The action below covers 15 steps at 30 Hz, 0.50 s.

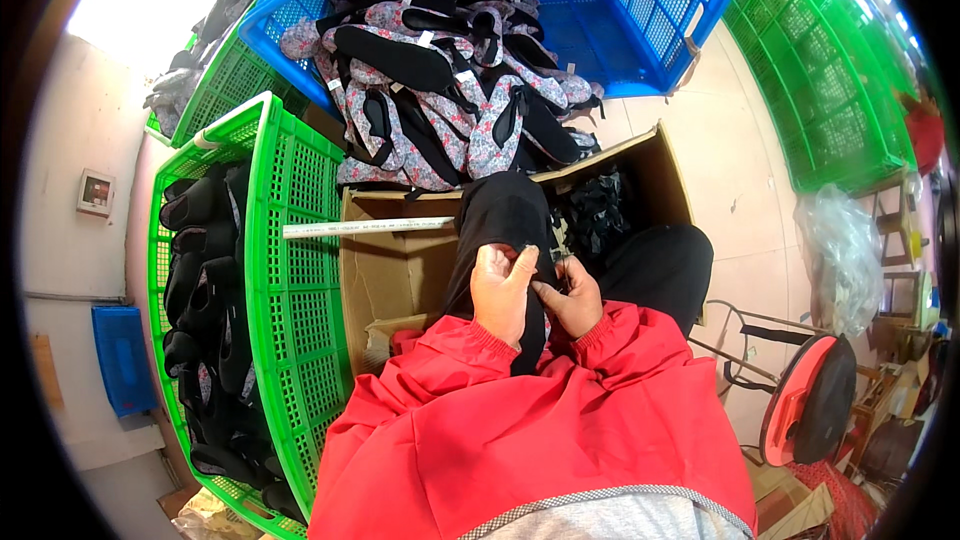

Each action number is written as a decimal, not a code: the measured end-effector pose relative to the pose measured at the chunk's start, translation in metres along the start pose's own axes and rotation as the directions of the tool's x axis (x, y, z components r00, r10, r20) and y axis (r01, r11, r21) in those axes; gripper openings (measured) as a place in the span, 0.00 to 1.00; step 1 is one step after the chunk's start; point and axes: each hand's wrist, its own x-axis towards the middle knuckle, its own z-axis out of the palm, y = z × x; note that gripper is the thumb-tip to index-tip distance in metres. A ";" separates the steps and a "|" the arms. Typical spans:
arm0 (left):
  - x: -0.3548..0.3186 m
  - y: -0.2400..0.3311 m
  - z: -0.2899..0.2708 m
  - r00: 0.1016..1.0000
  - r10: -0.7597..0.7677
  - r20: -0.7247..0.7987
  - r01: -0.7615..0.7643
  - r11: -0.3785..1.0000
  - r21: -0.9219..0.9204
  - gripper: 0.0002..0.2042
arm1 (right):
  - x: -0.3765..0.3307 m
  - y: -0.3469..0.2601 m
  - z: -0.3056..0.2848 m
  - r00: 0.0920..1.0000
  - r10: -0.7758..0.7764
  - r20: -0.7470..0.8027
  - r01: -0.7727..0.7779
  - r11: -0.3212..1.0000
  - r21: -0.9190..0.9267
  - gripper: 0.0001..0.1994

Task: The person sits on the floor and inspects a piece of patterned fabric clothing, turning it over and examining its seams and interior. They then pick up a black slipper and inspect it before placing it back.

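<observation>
My left hand (501, 290) and my right hand (572, 297) are close together over my lap, thumbs toward each other and fingers curled in. Something dark lies between them, but it blends with my black trousers (502, 208) and I cannot make out what it is. Beyond my knees, floral slippers with black soles (400, 60) are heaped at the blue crate. An open cardboard box (655, 165) around my legs holds crumpled black scraps (597, 208).
On the left a green crate (300, 270) contains black slippers (205, 290). A white pipe (365, 227) extends from that crate toward my knee. Behind the heap is the blue plastic crate (640, 0). Stacked green crates (800, 70) and a round red-and-black stool (810, 400) are on the right.
</observation>
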 end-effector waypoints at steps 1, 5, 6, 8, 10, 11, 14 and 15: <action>0.001 0.000 0.000 0.999 -0.005 -0.033 0.006 1.000 0.024 0.07 | 0.000 0.001 0.000 1.000 0.001 0.008 -0.001 1.000 0.006 0.14; 0.004 -0.005 -0.003 0.986 -0.077 -0.149 0.066 0.995 -0.072 0.09 | 0.002 -0.007 -0.001 0.991 0.087 0.102 -0.110 0.964 0.244 0.13; 0.004 -0.004 -0.002 0.986 -0.088 -0.145 0.072 0.991 -0.114 0.09 | 0.003 -0.007 -0.002 0.989 0.091 0.116 -0.120 0.955 0.273 0.13; 0.006 -0.001 0.000 0.985 -0.110 -0.136 0.082 0.977 -0.197 0.09 | 0.004 -0.007 -0.004 0.986 0.096 0.135 -0.133 0.943 0.305 0.13; 0.007 -0.001 -0.002 0.981 -0.140 -0.134 0.109 0.970 -0.218 0.09 | 0.004 -0.008 -0.004 0.984 0.098 0.146 -0.140 0.940 0.312 0.14; 0.007 0.000 -0.003 0.979 -0.154 -0.133 0.121 0.966 -0.230 0.09 | 0.004 -0.007 -0.005 0.984 0.097 0.151 -0.140 0.940 0.310 0.14; 0.008 0.001 -0.004 0.977 -0.174 -0.123 0.138 0.955 -0.261 0.09 | 0.005 -0.004 -0.006 0.983 0.089 0.161 -0.137 0.938 0.319 0.13; 0.008 0.002 -0.004 0.977 -0.176 -0.119 0.140 0.954 -0.264 0.09 | 0.006 -0.003 -0.006 0.983 0.084 0.162 -0.135 0.934 0.332 0.13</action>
